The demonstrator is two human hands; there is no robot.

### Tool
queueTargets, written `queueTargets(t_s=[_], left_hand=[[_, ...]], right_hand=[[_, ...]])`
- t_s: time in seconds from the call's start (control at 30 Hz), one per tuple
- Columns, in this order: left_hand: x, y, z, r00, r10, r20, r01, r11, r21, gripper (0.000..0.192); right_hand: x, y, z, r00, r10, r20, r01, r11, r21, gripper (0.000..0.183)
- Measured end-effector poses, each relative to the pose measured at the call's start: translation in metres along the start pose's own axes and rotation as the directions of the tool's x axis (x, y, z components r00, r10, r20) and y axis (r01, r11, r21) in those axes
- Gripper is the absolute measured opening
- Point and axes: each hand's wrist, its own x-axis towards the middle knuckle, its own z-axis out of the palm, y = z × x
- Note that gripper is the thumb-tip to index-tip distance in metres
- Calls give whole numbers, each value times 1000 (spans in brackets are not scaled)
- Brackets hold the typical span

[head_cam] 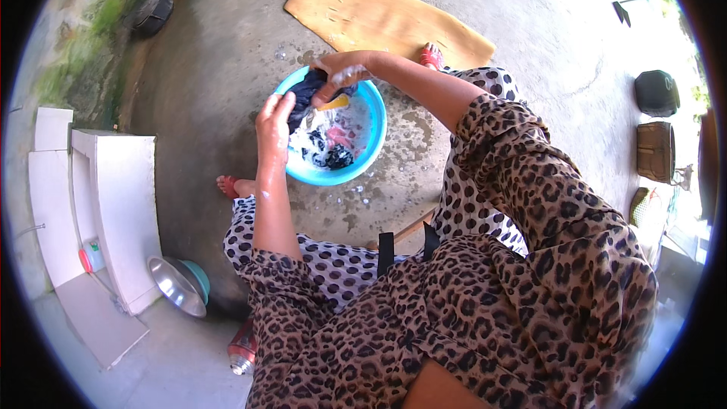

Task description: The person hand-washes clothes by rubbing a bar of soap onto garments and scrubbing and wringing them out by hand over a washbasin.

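A bright blue plastic basin of sudsy water stands on the floor between my feet. My left hand holds a wet dark cloth at the basin's left side. Foam covers part of my right hand, which grips the same cloth from above at the far rim; some of its fingers are hidden. Just below the right hand shows a yellow object, too covered to name surely. Pink cloth and a black-and-white wet cloth lie in the suds.
A tan mat lies beyond the basin, near my red sandal. Water and foam spot the concrete floor. At left are a white cabinet, a metal bowl and a red thermos flask. Dark buckets stand at right.
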Motion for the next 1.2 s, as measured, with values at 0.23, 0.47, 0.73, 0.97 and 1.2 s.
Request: queueTargets(t_s=[0.23,0.47,0.73,0.97,1.2], left_hand=[[10,14,-2,969,-74,-237,-26,918,-395,28],[19,-10,11,976,-133,-172,38,884,-466,30],[-5,-28,-4,932,-272,241,358,573,-737,52],[-9,-32,53,914,-406,-10,251,583,-772,30],[21,-142,5,906,-209,367,422,423,-802,39]], right_hand=[[2,12,-9,947,56,-315,117,857,502,53],[9,-28,24,853,254,-456,313,450,836,18],[-31,-84,113,690,-602,-402,264,727,-634,28],[22,-11,74,720,-173,-672,-121,922,-367,39],[-3,-45,126,598,-598,-534,351,794,-496,22]])
